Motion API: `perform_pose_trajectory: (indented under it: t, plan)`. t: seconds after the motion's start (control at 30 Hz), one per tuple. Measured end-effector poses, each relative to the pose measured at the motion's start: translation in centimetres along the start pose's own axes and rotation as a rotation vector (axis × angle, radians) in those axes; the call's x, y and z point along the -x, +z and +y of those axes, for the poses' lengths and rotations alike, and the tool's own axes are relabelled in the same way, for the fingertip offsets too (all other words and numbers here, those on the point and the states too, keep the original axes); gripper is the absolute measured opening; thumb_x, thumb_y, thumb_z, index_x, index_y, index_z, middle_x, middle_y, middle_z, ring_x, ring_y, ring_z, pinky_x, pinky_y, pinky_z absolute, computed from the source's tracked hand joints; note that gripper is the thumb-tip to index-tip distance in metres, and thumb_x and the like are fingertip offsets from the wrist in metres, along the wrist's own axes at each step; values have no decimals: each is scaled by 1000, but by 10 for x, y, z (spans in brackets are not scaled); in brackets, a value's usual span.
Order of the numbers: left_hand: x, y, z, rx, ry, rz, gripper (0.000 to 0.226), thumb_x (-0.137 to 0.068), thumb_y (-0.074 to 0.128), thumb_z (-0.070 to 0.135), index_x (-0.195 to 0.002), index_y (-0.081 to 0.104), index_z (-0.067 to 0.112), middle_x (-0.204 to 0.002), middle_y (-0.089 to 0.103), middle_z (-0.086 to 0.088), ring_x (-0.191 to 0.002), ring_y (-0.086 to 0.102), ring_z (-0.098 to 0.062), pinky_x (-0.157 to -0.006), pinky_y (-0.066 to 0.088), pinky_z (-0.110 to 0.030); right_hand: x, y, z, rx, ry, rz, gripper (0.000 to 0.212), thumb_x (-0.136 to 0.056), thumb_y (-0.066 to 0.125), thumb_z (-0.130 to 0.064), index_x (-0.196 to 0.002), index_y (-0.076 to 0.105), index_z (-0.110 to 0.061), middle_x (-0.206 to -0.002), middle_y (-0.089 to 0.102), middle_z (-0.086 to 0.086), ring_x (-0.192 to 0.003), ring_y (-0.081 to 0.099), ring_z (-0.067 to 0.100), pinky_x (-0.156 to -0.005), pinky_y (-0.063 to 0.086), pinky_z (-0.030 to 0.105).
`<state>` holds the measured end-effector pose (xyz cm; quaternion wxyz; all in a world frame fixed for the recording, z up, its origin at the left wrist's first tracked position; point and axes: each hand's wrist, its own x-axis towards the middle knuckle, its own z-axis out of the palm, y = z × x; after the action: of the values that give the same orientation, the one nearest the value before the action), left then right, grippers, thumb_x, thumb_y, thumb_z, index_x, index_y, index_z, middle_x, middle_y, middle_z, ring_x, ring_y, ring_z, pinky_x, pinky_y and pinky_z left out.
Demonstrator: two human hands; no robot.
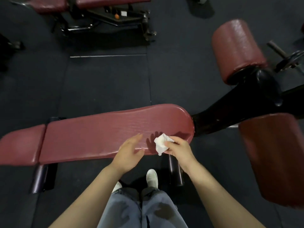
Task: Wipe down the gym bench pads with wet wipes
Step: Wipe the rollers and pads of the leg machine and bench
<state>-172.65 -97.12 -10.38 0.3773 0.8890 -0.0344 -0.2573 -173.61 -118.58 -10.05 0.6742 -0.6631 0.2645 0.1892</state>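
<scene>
A long maroon bench pad (102,129) lies across the middle of the view, with a shorter maroon seat pad (19,145) joined at its left end. My right hand (179,150) pinches a crumpled white wet wipe (160,143) just above the pad's near right edge. My left hand (130,152) hovers beside it over the near edge, fingers straight and spread, holding nothing. Part of the pad near the hands shines as if damp.
Two maroon roller pads (236,48) (273,157) sit on a black frame arm (238,109) at the right. Another maroon bench (92,3) with a black frame stands at the top. Dark rubber flooring (107,79) surrounds everything. My legs and white shoes (152,178) are below.
</scene>
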Motion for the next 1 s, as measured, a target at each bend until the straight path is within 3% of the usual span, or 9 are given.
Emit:
perform_pose_trajectory:
  t: [0.1,0.23,0.37,0.53,0.63,0.77,0.83,0.93,1.0]
  plan:
    - [23,-22,5,247,-46,17,46,-98,55,21,-142,46,31,-143,46,19,-133,40,1,-114,30,-25,12,22,-24,-11,-27,-147,22,-92,62,-5,-113,69,-7,-106,73,11,-97,70,23,-79,57,32]
    - [59,-55,-2,469,-53,87,34,-100,52,20,-133,56,29,-131,59,18,-120,52,6,-110,40,-26,37,67,-41,73,-67,-229,19,-93,61,-7,-110,69,-11,-103,73,11,-94,71,24,-78,58,34]
    - [104,-90,-27,522,17,119,20,-100,53,19,-110,69,24,-111,71,10,-107,64,-6,-99,48,-29,70,124,-41,166,-141,-296,17,-92,64,-11,-106,72,-13,-101,74,10,-96,70,29,-85,58,42]
    - [171,-134,-81,524,1,207,10,-95,61,23,-93,69,17,-95,73,0,-93,67,-19,-92,52,-37,115,209,-34,204,-170,-395,17,-95,60,-13,-107,73,-12,-100,75,10,-96,71,29,-85,58,41]
    - [208,-160,-118,521,-48,274,11,-95,59,23,-89,66,17,-93,72,0,-84,65,-13,-85,50,-35,141,259,-30,203,-182,-489,21,-98,56,-17,-108,74,-10,-100,74,10,-95,71,26,-83,58,37]
    - [246,-184,-160,548,-120,440,4,-93,59,22,-92,63,22,-93,71,9,-85,63,-2,-79,44,-19,164,319,-21,232,-156,-471,20,-98,55,-14,-102,73,-7,-94,75,11,-88,73,26,-71,57,31]
    - [260,-194,-176,618,-143,475,13,-96,55,30,-93,65,23,-94,70,8,-91,63,-5,-83,45,-22,169,345,-17,284,-159,-443,19,-97,54,-10,-98,73,-6,-89,75,9,-82,73,22,-68,57,30]
    - [270,-206,-196,716,-128,354,44,-95,42,59,-105,70,26,-104,72,6,-104,65,-13,-95,47,-31,172,376,-17,354,-176,-440,19,-97,54,-10,-93,73,-11,-80,75,5,-77,72,17,-69,59,30]
    - [272,-215,-208,746,-143,358,42,-88,51,62,-107,70,30,-105,73,4,-100,67,-14,-94,49,-34,170,392,-19,377,-181,-453,19,-96,54,-11,-92,73,-13,-81,75,6,-82,72,21,-74,60,33]
